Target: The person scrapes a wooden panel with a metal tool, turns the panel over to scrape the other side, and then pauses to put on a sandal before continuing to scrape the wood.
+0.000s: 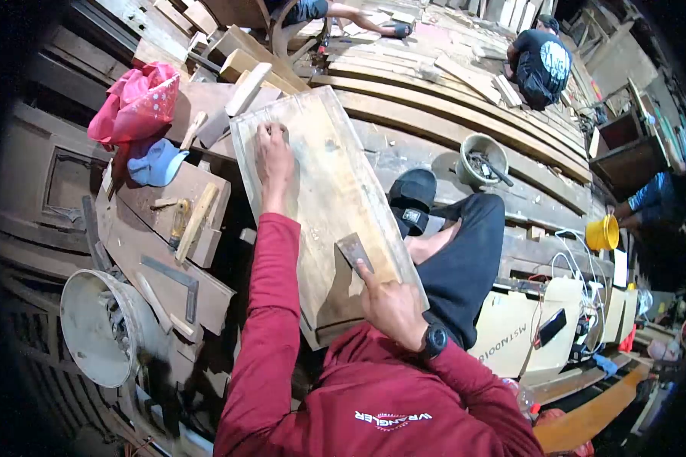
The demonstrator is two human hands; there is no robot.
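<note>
A pale wooden panel (335, 167) with a raised, bevelled border lies slantwise across my lap. My left hand (274, 156) rests near its far left corner, fingers curled down; whatever may be under them is hidden. Low on the panel, my right hand (394, 306) grips a flat metal scraper (355, 253). The index finger is stretched along the blade, which touches the wood. A dark shadow falls beside it. The scraper's handle end is covered by my palm.
To the left are a white bucket (72, 327), a metal square (190, 301), a blue cap (154, 161) and a pink bag (141, 103). A tool bucket (465, 171) stands right of my leg. Farther off, one person (541, 65) crouches among planks; others are partly visible.
</note>
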